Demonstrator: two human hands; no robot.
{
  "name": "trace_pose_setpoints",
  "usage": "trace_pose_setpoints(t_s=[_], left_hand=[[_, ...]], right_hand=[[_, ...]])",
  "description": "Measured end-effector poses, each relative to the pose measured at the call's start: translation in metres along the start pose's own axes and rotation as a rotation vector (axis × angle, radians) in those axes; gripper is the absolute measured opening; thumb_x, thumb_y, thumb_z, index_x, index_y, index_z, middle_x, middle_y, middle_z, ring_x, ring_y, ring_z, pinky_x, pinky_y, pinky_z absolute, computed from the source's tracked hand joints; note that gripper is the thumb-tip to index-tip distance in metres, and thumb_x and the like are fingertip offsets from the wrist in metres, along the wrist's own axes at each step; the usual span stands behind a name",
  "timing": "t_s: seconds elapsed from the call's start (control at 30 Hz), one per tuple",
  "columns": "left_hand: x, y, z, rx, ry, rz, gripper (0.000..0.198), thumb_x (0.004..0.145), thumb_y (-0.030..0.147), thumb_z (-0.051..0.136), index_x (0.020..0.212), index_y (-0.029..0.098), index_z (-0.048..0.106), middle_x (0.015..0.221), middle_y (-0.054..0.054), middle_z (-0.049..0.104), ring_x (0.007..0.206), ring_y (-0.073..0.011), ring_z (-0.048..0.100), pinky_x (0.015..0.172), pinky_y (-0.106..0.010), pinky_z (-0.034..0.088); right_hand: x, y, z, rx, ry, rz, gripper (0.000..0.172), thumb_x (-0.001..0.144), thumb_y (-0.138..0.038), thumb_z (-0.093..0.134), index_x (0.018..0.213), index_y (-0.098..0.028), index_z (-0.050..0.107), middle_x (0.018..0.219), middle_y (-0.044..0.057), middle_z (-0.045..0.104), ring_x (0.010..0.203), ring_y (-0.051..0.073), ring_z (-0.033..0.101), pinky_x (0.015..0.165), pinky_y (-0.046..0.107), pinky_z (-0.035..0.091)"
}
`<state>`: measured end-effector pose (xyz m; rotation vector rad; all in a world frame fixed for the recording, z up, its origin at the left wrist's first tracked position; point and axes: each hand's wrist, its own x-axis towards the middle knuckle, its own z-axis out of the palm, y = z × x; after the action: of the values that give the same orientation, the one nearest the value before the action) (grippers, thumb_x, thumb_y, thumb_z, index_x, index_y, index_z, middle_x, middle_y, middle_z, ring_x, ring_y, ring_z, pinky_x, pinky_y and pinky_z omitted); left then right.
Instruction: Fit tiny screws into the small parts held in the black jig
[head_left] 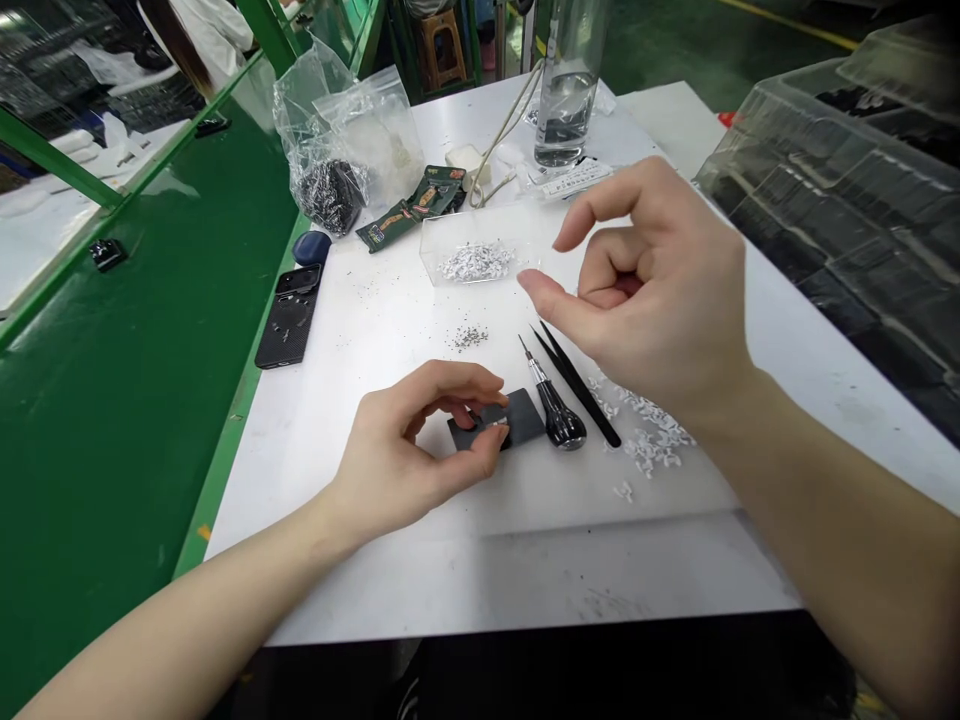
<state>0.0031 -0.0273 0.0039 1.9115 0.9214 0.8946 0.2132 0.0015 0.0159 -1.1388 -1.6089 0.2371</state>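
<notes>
Left to right. Black phone at the left edge of the table, small bits on its back; dark blue rounded item touching its far end. Clear plastic bags near the far left corner, one with black contents. Dark green packets just beside them.

Left hand is over the left-center of the table, thumb and fingertips curled around a small piece on a dark flat block. Can't tell if that grip is actually pinching it. Block sits mid-table, set in from the near edge. Dark specks lie beyond it, then a clear tray with white bits.

Black-handled pointed tool just right of the block; black tweezers alongside. Clear container with liquid toward the far edge. Right hand is raised over the right side: grip open, thumb and index apart, other fingers curled. Loose white pieces below it, toward the right edge.
</notes>
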Motion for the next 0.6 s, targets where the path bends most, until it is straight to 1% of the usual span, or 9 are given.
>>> trace_pose_setpoints(t_s=[0.07,0.1,0.17,0.23,0.3,0.37,0.43,0.53,0.6], left_hand=[[-0.001,0.002,0.0,0.037,-0.005,0.006,0.031,0.079,0.003,0.069,0.105,0.019,0.064,0.098,-0.004,0.07,0.084,-0.0152,0.064,0.076,-0.032,0.056],[-0.002,0.002,0.0,0.053,-0.007,0.011,0.031,0.079,0.003,0.069,0.104,0.019,0.064,0.099,-0.004,0.07,0.083,-0.0152,0.063,0.076,-0.033,0.056],[-0.004,0.003,0.0,0.07,-0.013,0.016,0.031,0.079,0.003,0.068,0.104,0.02,0.064,0.099,-0.004,0.069,0.081,-0.0155,0.062,0.076,-0.035,0.056],[-0.006,0.002,-0.001,0.068,-0.016,0.02,0.03,0.08,0.004,0.068,0.104,0.021,0.064,0.098,-0.004,0.07,0.08,-0.016,0.062,0.075,-0.036,0.056],[-0.007,0.001,-0.002,0.049,-0.017,0.019,0.028,0.081,0.006,0.069,0.103,0.021,0.064,0.098,-0.004,0.07,0.08,-0.0159,0.062,0.075,-0.035,0.056],[-0.006,-0.001,-0.002,0.029,-0.028,0.021,0.026,0.081,0.007,0.07,0.103,0.02,0.065,0.097,-0.004,0.071,0.08,-0.0153,0.062,0.075,-0.034,0.057],[-0.005,-0.002,-0.003,0.033,-0.06,0.015,0.024,0.082,0.01,0.07,0.105,0.019,0.065,0.098,-0.005,0.071,0.083,-0.0155,0.063,0.075,-0.032,0.056],[-0.003,-0.003,-0.005,0.096,-0.122,-0.017,0.023,0.085,0.015,0.067,0.108,0.018,0.067,0.1,-0.006,0.072,0.087,-0.0167,0.065,0.076,-0.031,0.056],[-0.002,-0.003,-0.007,0.144,-0.152,-0.006,0.026,0.085,0.017,0.067,0.11,0.018,0.069,0.101,-0.007,0.073,0.09,-0.0184,0.065,0.078,-0.032,0.057]], right_hand=[[0.0,-0.001,0.001,0.046,-0.027,0.008,0.037,0.073,-0.022,0.079,0.097,-0.03,0.052,0.053,-0.011,0.044,0.049,0.014,0.048,0.055,0.032,0.043],[0.0,-0.001,0.002,0.051,-0.033,0.006,0.037,0.073,-0.023,0.08,0.097,-0.03,0.053,0.056,-0.01,0.05,0.052,0.015,0.052,0.056,0.032,0.044],[-0.001,-0.001,0.004,0.033,-0.024,0.021,0.029,0.075,-0.027,0.078,0.092,-0.03,0.054,0.058,-0.009,0.055,0.052,0.014,0.052,0.056,0.033,0.043],[-0.001,0.0,0.004,0.016,0.0,0.042,0.027,0.077,-0.03,0.077,0.085,-0.029,0.051,0.051,-0.011,0.045,0.045,0.013,0.044,0.054,0.033,0.041],[-0.001,0.001,0.004,0.018,0.026,0.054,0.033,0.076,-0.028,0.078,0.083,-0.029,0.047,0.048,-0.012,0.032,0.041,0.012,0.036,0.052,0.033,0.038],[0.0,0.002,0.004,0.003,0.045,0.042,0.036,0.074,-0.027,0.08,0.082,-0.029,0.045,0.049,-0.012,0.026,0.04,0.012,0.031,0.052,0.034,0.037],[0.0,0.004,0.004,-0.005,0.04,0.029,0.036,0.073,-0.027,0.08,0.085,-0.03,0.046,0.05,-0.011,0.033,0.043,0.013,0.038,0.053,0.034,0.039],[-0.001,0.008,0.005,-0.003,-0.012,0.032,0.033,0.075,-0.029,0.079,0.091,-0.03,0.051,0.056,-0.008,0.051,0.053,0.016,0.052,0.056,0.033,0.042],[-0.002,0.01,0.006,-0.026,-0.024,0.046,0.029,0.077,-0.029,0.078,0.09,-0.029,0.052,0.055,-0.009,0.052,0.05,0.015,0.05,0.055,0.033,0.041]])
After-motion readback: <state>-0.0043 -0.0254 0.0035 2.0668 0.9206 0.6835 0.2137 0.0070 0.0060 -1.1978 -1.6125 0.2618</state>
